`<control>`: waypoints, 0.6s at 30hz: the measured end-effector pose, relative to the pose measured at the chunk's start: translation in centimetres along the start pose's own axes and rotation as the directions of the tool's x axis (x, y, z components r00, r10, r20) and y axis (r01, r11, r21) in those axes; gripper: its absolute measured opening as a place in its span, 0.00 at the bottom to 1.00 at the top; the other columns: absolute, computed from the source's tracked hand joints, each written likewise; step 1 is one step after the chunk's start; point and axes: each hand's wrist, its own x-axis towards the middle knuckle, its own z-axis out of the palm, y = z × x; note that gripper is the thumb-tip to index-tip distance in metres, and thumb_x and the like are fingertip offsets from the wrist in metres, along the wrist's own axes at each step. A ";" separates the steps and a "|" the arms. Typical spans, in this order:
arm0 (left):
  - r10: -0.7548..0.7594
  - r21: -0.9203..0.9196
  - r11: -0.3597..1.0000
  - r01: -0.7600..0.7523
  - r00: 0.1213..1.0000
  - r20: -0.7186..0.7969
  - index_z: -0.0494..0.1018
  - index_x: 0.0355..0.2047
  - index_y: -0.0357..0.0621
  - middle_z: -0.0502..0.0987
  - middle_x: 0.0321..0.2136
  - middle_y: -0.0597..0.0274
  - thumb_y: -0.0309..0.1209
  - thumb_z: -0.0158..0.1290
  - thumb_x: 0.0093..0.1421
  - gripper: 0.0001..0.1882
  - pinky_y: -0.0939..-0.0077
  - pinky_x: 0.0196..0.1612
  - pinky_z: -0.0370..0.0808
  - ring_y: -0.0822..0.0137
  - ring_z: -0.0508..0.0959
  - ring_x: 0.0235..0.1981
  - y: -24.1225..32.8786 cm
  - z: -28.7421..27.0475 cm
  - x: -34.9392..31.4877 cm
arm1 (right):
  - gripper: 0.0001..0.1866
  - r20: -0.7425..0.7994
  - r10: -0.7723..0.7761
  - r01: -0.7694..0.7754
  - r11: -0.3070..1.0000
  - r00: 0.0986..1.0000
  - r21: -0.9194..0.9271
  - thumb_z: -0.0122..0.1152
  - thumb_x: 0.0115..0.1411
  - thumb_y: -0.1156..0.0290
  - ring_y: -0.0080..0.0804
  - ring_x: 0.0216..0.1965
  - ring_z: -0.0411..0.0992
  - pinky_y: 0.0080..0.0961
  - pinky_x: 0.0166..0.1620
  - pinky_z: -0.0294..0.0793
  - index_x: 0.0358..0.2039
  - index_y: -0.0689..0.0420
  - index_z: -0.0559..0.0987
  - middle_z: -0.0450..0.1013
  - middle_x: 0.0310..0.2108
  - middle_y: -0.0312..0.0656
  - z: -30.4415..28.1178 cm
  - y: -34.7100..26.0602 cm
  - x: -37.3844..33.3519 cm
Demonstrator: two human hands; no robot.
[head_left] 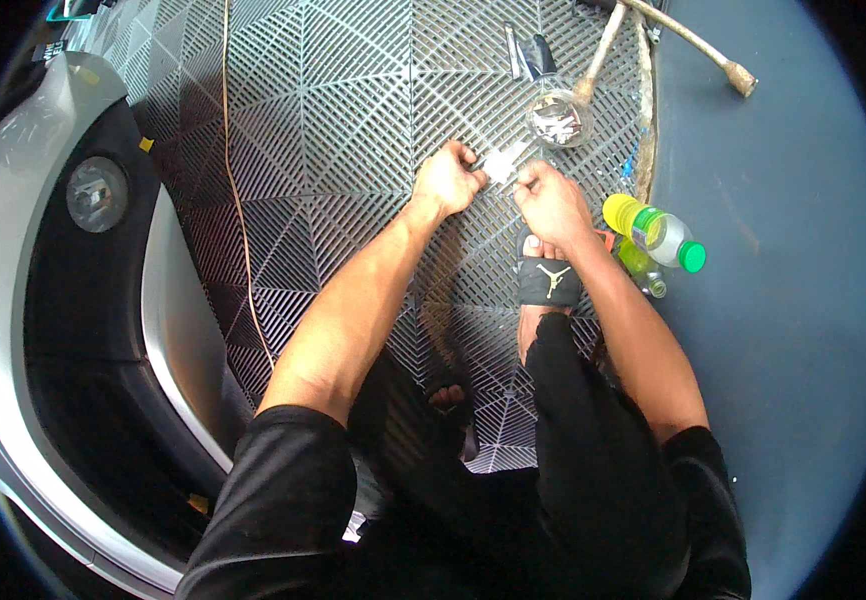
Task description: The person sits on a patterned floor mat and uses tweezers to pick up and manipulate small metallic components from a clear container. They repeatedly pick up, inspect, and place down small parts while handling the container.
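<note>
Reaching forward in the head view, both bare hands come close together above a grey slatted floor (353, 130), with a small, irregular white piece (503, 163) between them. The left hand (450, 180) has its fingers curled, thumb and fingertips at the left edge of the white piece; I cannot tell whether it grips it or only touches it. The right hand (553, 200) is also curled, thumb and forefinger drawn together just beside the piece's right side; whether anything is pinched there cannot be made out.

Just beyond the right hand stands a clear round container (559, 118) with dark and pale bits in it, and a black packet (533, 55) lies behind it. To the right of the right forearm are a bottle with a green cap (658, 232) and a greenish bottle (641, 268) just beside it. A black sandal (550, 283) is on the foot near the right wrist. A thin cord (238, 190) runs along the floor at left, near a silver and black vehicle bumper (83, 270).
</note>
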 end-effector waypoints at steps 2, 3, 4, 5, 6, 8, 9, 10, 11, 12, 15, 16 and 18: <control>0.003 0.017 1.000 -0.002 0.999 -0.041 0.75 0.40 0.41 0.81 0.28 0.55 0.40 0.68 0.52 0.21 0.68 0.40 0.78 0.62 0.82 0.31 0.6 0.2 -0.6 | 0.18 -0.027 -0.062 0.058 0.991 0.998 -0.118 0.59 0.62 0.57 0.56 0.47 0.79 0.49 0.51 0.77 0.50 0.51 0.76 0.81 0.41 0.55 0.0 -1.0 0.4; -0.006 0.023 1.000 0.007 0.998 -0.059 0.75 0.40 0.41 0.81 0.28 0.55 0.41 0.68 0.52 0.22 0.67 0.40 0.78 0.62 0.82 0.31 1.0 0.4 -0.8 | 0.18 -0.023 -0.059 0.055 0.986 0.998 -0.159 0.58 0.63 0.57 0.56 0.47 0.79 0.49 0.51 0.76 0.50 0.52 0.76 0.81 0.41 0.55 -0.1 -1.5 0.6; -0.019 0.027 0.999 0.021 0.997 -0.075 0.75 0.40 0.41 0.81 0.28 0.55 0.41 0.68 0.52 0.22 0.67 0.41 0.78 0.61 0.82 0.31 1.3 0.7 -1.0 | 0.19 -0.017 -0.057 0.053 0.979 0.998 -0.199 0.58 0.64 0.57 0.56 0.47 0.79 0.50 0.51 0.76 0.51 0.52 0.75 0.81 0.41 0.55 -0.1 -1.8 0.8; -0.053 0.002 0.999 0.054 0.995 -0.083 0.74 0.41 0.41 0.81 0.27 0.56 0.42 0.69 0.52 0.24 0.66 0.41 0.78 0.61 0.82 0.31 1.6 1.0 -1.1 | 0.18 -0.018 -0.114 0.106 0.965 0.993 -0.241 0.58 0.65 0.57 0.56 0.47 0.79 0.50 0.49 0.77 0.50 0.54 0.74 0.81 0.41 0.55 0.1 -2.2 1.0; -0.076 -0.019 0.997 0.074 0.992 -0.104 0.73 0.42 0.42 0.82 0.30 0.53 0.42 0.68 0.52 0.24 0.63 0.43 0.78 0.57 0.82 0.35 1.8 1.3 -1.2 | 0.18 -0.014 -0.124 0.116 0.957 0.992 -0.265 0.58 0.65 0.57 0.56 0.46 0.79 0.50 0.49 0.77 0.49 0.55 0.74 0.81 0.41 0.55 0.1 -2.6 1.3; -0.133 -0.062 0.990 0.125 0.982 -0.133 0.72 0.43 0.43 0.83 0.35 0.47 0.42 0.68 0.53 0.24 0.58 0.49 0.78 0.49 0.84 0.42 1.9 2.0 -1.6 | 0.18 0.003 -0.139 0.133 0.940 0.990 -0.314 0.59 0.65 0.57 0.56 0.45 0.80 0.50 0.48 0.78 0.48 0.56 0.73 0.81 0.41 0.55 0.3 -2.9 1.7; -0.127 -0.059 0.991 0.121 0.984 -0.126 0.72 0.44 0.43 0.83 0.36 0.47 0.42 0.68 0.54 0.24 0.58 0.49 0.78 0.49 0.84 0.42 1.8 2.2 -1.5 | 0.18 -0.005 -0.165 0.155 0.935 0.986 -0.318 0.59 0.65 0.57 0.55 0.45 0.80 0.50 0.48 0.78 0.47 0.55 0.74 0.81 0.40 0.55 0.3 -2.8 1.8; -0.110 -0.070 0.992 0.101 0.984 -0.137 0.72 0.44 0.44 0.83 0.37 0.46 0.42 0.68 0.54 0.24 0.57 0.49 0.78 0.48 0.84 0.42 1.7 2.3 -1.6 | 0.18 -0.008 -0.187 0.174 0.931 0.982 -0.321 0.60 0.64 0.57 0.55 0.45 0.80 0.50 0.47 0.78 0.47 0.55 0.74 0.81 0.40 0.55 0.3 -2.7 1.9; -0.107 -0.077 0.992 0.098 0.986 -0.128 0.72 0.44 0.44 0.83 0.37 0.46 0.42 0.68 0.54 0.24 0.57 0.48 0.78 0.48 0.83 0.42 1.5 2.3 -1.5 | 0.18 -0.011 -0.195 0.181 0.927 0.981 -0.329 0.61 0.64 0.56 0.55 0.44 0.80 0.50 0.47 0.78 0.46 0.55 0.74 0.81 0.40 0.55 0.4 -2.6 2.0; -0.105 -0.081 0.992 0.096 0.988 -0.116 0.71 0.44 0.44 0.83 0.37 0.46 0.42 0.68 0.54 0.24 0.57 0.48 0.78 0.47 0.83 0.42 1.4 2.3 -1.5 | 0.18 -0.015 -0.215 0.198 0.923 0.977 -0.330 0.61 0.64 0.56 0.55 0.44 0.80 0.49 0.47 0.78 0.46 0.55 0.74 0.81 0.39 0.55 0.4 -2.5 2.1; 0.008 0.028 1.000 -0.003 0.980 -0.197 0.71 0.43 0.44 0.80 0.27 0.57 0.44 0.70 0.53 0.27 0.64 0.39 0.78 0.59 0.82 0.31 1.3 2.3 -1.5 | 0.18 -0.019 -0.203 0.185 0.924 0.979 -0.334 0.62 0.64 0.56 0.55 0.45 0.80 0.49 0.48 0.78 0.48 0.54 0.75 0.81 0.40 0.55 0.6 -2.1 2.5; -0.002 -0.002 1.000 0.001 0.983 -0.183 0.71 0.44 0.44 0.81 0.29 0.54 0.43 0.70 0.53 0.26 0.61 0.41 0.77 0.55 0.82 0.34 1.3 2.3 -1.4 | 0.19 -0.018 -0.178 0.163 0.932 0.984 -0.323 0.62 0.64 0.57 0.54 0.45 0.80 0.48 0.48 0.78 0.49 0.54 0.76 0.81 0.40 0.54 0.6 -2.1 2.7; -0.032 -0.060 0.998 0.024 0.989 -0.141 0.71 0.45 0.45 0.83 0.35 0.46 0.41 0.68 0.54 0.24 0.56 0.46 0.77 0.46 0.83 0.40 1.3 2.3 -1.5 | 0.19 -0.025 -0.139 0.127 0.952 0.990 -0.277 0.63 0.63 0.56 0.54 0.45 0.80 0.47 0.49 0.78 0.50 0.54 0.77 0.81 0.41 0.54 0.8 -1.7 3.1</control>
